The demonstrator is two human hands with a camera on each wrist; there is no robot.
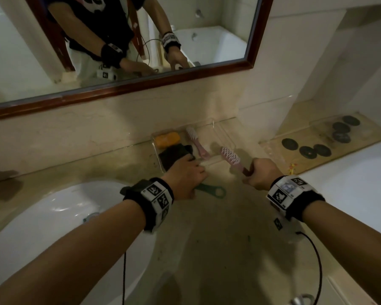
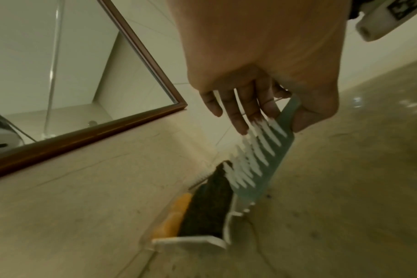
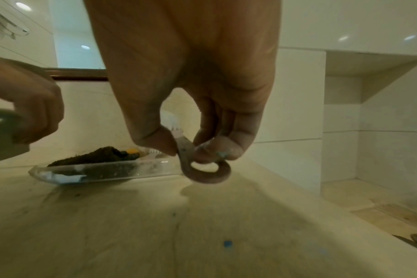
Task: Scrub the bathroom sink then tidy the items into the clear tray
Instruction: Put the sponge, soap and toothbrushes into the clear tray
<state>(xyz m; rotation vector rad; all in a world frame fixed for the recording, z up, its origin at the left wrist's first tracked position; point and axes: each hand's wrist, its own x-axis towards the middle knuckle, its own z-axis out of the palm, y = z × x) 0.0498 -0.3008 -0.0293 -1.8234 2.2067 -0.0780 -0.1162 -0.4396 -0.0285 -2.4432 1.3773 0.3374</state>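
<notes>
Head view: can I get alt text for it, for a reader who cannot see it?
Over a bathroom counter, the left hand holds a green brush and the right hand a pink brush, both beside a clear tray. The tray already holds an orange soap, a dark cloth and another pink brush.

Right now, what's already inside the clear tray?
The clear tray holds an orange soap bar, a dark scrub pad and a pink brush. The left hand covers its near edge.
</notes>
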